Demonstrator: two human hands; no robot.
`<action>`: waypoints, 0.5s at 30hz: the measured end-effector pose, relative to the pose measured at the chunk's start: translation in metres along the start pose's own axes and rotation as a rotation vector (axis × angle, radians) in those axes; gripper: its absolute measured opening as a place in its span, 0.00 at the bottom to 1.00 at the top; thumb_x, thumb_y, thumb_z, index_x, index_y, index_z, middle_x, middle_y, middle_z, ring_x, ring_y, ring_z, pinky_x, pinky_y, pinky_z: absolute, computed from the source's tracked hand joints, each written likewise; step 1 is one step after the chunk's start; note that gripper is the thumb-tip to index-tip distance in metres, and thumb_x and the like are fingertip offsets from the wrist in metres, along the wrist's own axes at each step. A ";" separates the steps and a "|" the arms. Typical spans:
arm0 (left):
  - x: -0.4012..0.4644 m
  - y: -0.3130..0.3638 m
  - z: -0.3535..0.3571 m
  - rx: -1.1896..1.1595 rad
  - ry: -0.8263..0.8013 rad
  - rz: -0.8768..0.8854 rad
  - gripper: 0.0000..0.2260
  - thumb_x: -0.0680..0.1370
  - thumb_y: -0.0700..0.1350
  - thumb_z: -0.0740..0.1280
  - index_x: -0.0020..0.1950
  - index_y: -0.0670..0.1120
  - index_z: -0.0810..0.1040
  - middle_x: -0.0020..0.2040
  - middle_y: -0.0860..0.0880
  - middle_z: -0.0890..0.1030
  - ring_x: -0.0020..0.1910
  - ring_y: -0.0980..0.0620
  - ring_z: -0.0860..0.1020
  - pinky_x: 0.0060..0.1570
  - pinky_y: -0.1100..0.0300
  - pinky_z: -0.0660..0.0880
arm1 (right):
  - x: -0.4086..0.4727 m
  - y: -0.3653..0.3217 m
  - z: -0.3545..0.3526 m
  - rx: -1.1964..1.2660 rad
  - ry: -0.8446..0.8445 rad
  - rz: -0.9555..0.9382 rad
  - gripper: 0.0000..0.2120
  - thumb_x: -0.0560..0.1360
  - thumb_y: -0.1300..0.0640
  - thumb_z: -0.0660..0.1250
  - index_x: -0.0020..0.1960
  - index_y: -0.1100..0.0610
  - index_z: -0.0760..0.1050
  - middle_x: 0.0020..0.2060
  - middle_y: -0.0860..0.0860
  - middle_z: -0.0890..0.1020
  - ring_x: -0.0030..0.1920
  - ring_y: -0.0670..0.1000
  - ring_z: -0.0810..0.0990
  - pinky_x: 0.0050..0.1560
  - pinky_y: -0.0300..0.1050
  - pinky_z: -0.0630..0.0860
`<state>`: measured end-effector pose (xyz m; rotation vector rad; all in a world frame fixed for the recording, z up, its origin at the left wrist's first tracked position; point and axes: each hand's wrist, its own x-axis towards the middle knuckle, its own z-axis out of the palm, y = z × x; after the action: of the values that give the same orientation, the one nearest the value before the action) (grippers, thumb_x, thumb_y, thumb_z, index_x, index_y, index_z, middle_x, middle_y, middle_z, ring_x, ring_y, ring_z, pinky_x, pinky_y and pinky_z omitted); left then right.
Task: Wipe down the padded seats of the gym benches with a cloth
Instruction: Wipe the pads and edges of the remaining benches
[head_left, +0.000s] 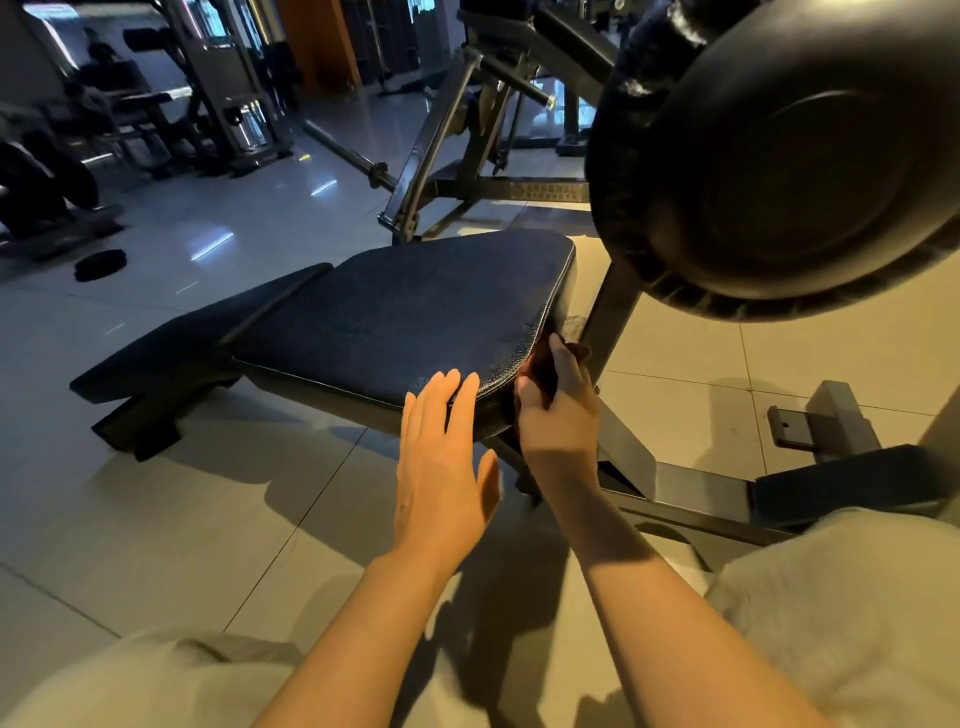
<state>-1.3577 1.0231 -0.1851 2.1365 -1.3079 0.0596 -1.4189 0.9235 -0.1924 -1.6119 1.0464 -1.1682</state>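
Observation:
A black padded seat (405, 306) of a low gym bench fills the middle of the view, with a second black pad (192, 332) joined to its left end. My left hand (441, 462) is flat, fingers straight, fingertips touching the seat's near edge. My right hand (558, 405) grips a dark reddish cloth (543, 364) and presses it against the seat's near right corner and side. Most of the cloth is hidden by my fingers and the pad.
A big black weight plate (789, 161) hangs close above right. The bench's black frame post (613, 317) and base bar (691, 493) run right of my hand. A barbell (353, 156), other machines (218, 93) and a small dark disc (101, 264) stand on the tiled floor behind.

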 end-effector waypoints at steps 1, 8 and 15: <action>0.000 -0.002 0.000 0.005 -0.003 0.015 0.32 0.79 0.45 0.66 0.78 0.52 0.53 0.79 0.52 0.51 0.78 0.50 0.42 0.74 0.51 0.49 | 0.002 0.005 0.001 0.046 0.021 0.029 0.24 0.80 0.62 0.62 0.74 0.54 0.64 0.66 0.53 0.69 0.62 0.48 0.69 0.50 0.22 0.67; -0.006 -0.010 -0.004 -0.089 0.155 0.037 0.30 0.76 0.36 0.67 0.76 0.47 0.62 0.76 0.50 0.61 0.76 0.52 0.56 0.72 0.59 0.55 | -0.009 0.026 0.013 0.015 0.139 -0.035 0.21 0.76 0.60 0.62 0.68 0.57 0.70 0.62 0.59 0.73 0.57 0.55 0.75 0.56 0.49 0.76; -0.009 -0.031 -0.017 -0.104 0.237 -0.180 0.29 0.75 0.33 0.65 0.75 0.47 0.64 0.76 0.50 0.60 0.73 0.50 0.59 0.67 0.57 0.62 | -0.051 0.026 0.026 -0.016 0.267 -0.402 0.18 0.76 0.61 0.63 0.65 0.63 0.70 0.56 0.62 0.78 0.57 0.54 0.77 0.56 0.56 0.78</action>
<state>-1.3326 1.0490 -0.1890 2.0772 -0.9597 0.1618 -1.4078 0.9688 -0.2346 -1.7634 0.9180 -1.6834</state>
